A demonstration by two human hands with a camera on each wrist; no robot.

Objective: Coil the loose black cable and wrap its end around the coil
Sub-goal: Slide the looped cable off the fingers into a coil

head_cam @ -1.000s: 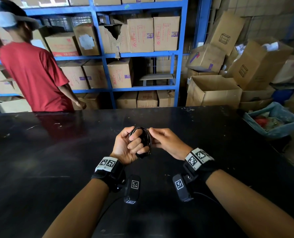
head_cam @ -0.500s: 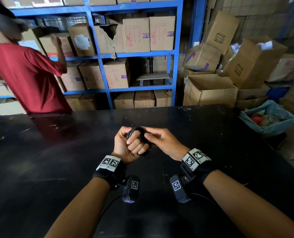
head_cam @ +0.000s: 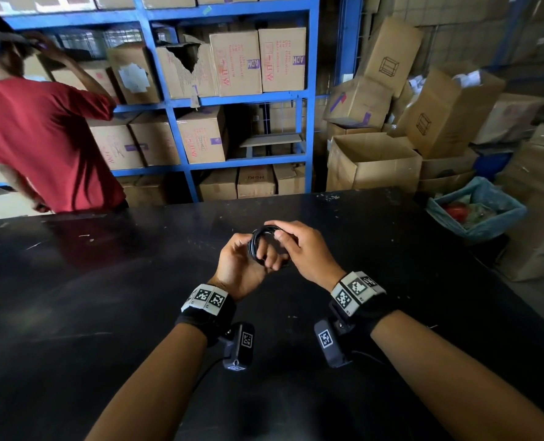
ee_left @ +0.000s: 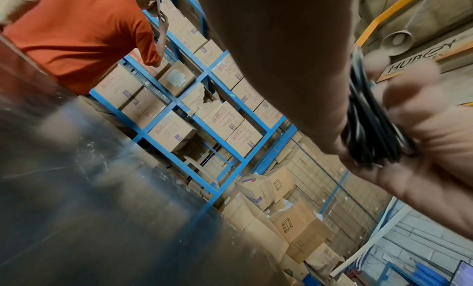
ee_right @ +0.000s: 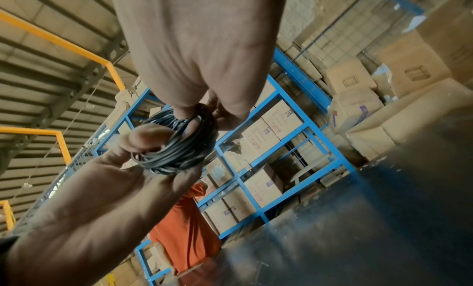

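Since half a second back, the right hand (head_cam: 299, 249) has swung up and over so its fingers now arch across the top of the black cable coil (head_cam: 258, 245), and the person in the red shirt (head_cam: 41, 144) at 10 o'clock has an arm raised to the cap instead of reaching at the shelf boxes. So the coil is a tight little ring of several loops, held above the black table (head_cam: 105, 313) at roughly the table's center, pinned between both hands. The left hand (head_cam: 239, 265) grips it from the 7 o'clock side, fingers curled up through and around the loops; the left wrist view shows the cable strands (ee_left: 368, 120) bunched against the palm, though that frame is pretty blurry. The right hand pinches the coil's top edge around 1 o'clock, thumb and fingers closed on it, and the right wrist view shows the ring (ee_right: 179, 140) clearly with fingertips pressed on its rim. Whether a loose tail end is being held can't be made out from any view. Behind the table at 12 o'clock stands blue shelving (head_cam: 309, 100) stacked with cardboard boxes, more open cardboard boxes (head_cam: 372, 160) piled at 1 to 2 o'clock, and a bin with a blue liner (head_cam: 477, 208) off at 3 o'clock beside the table's edge.
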